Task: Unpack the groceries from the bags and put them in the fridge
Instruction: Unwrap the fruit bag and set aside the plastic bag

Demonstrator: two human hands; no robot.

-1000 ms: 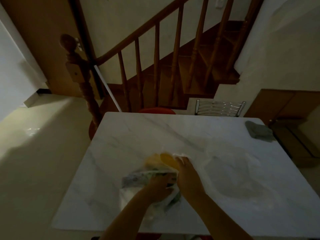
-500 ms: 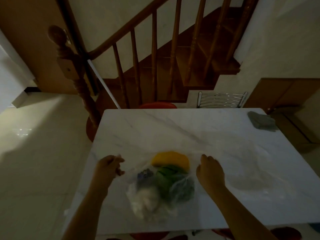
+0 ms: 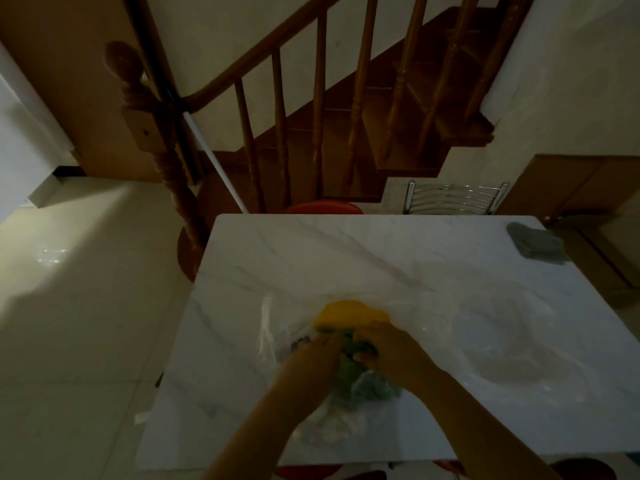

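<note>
A clear plastic bag [image 3: 268, 327] of groceries lies on the white marble table [image 3: 346, 251], near its front edge. A yellow item [image 3: 346, 315] shows at the bag's far end, green vegetables [image 3: 367, 386] in the middle and something pale [image 3: 332, 424] closest to me. Both of my hands meet over the green vegetables. My left hand [image 3: 311, 362] is closed around them from the left, and my right hand [image 3: 388, 348] grips them from the right. A second, flattened clear bag [image 3: 512, 334] lies to the right.
A grey cloth [image 3: 536, 245] lies at the table's far right corner. Beyond the table stand a metal chair back [image 3: 455, 199], a red stool [image 3: 323, 206] and a wooden staircase with a banister [image 3: 318, 109]. Pale tiled floor [image 3: 79, 323] spreads on the left.
Half a second ago my hands were spread apart on either side of the bag. Now both have come together on the green vegetables in its middle. The view has shifted slightly.
</note>
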